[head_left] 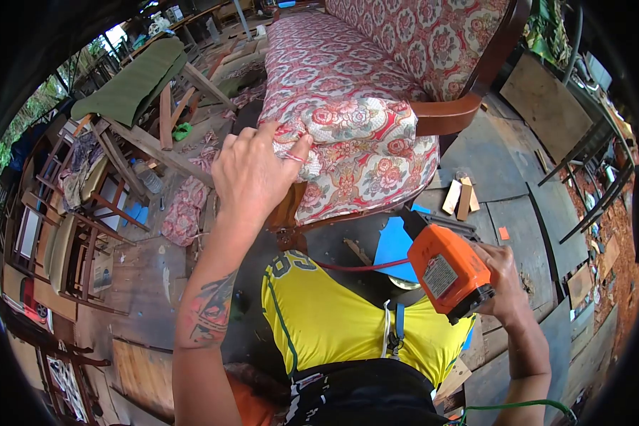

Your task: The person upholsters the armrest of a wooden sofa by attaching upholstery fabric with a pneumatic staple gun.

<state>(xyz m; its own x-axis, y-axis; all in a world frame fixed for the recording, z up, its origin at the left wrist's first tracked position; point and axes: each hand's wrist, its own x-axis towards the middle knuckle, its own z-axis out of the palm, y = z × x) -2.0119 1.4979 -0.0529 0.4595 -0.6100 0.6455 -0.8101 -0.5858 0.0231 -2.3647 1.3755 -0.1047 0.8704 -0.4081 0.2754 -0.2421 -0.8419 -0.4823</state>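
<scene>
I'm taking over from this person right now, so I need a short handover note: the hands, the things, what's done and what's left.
Left hand: pinches a fold of the floral fabric at the front corner of the sofa.
Right hand: grip closed on the orange power tool, held over the lap, apart from the sofa. A red line trails from it.
Done: fabric lies over the seat and back.
Left: the corner fold is only hand-held, and the tool is not yet at it.
</scene>
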